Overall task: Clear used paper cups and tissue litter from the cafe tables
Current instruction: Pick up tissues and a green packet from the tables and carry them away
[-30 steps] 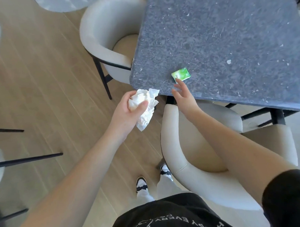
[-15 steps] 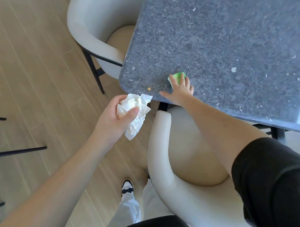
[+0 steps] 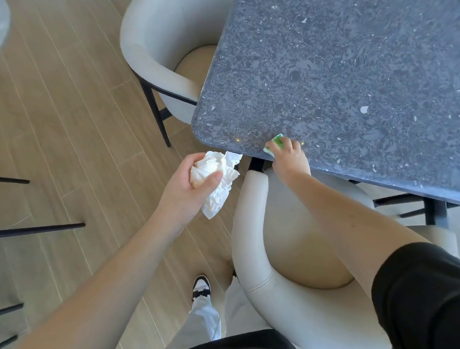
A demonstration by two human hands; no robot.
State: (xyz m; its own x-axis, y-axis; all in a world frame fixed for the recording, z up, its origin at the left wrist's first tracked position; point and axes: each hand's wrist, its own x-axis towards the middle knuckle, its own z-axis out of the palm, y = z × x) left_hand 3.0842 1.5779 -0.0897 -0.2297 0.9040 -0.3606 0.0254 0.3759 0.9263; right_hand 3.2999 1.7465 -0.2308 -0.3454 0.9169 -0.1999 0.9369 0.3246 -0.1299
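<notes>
Dark speckled table point(image 3: 350, 78): right hand point(image 3: 291, 158) pinches a small green-and-white packet point(image 3: 274, 144) at its edge; left hand point(image 3: 190, 186) grips crumpled white tissue point(image 3: 218, 174).

Two hands are seen: left point(image 3: 187, 189) and right point(image 3: 291, 159). One tissue point(image 3: 218, 180) and one green packet point(image 3: 276, 144) are counted. One dark table point(image 3: 350, 78) is shown, with two padded chairs, one behind point(image 3: 151, 54) and one near point(image 3: 293, 315). One shoe point(image 3: 201, 287) is visible.
</notes>
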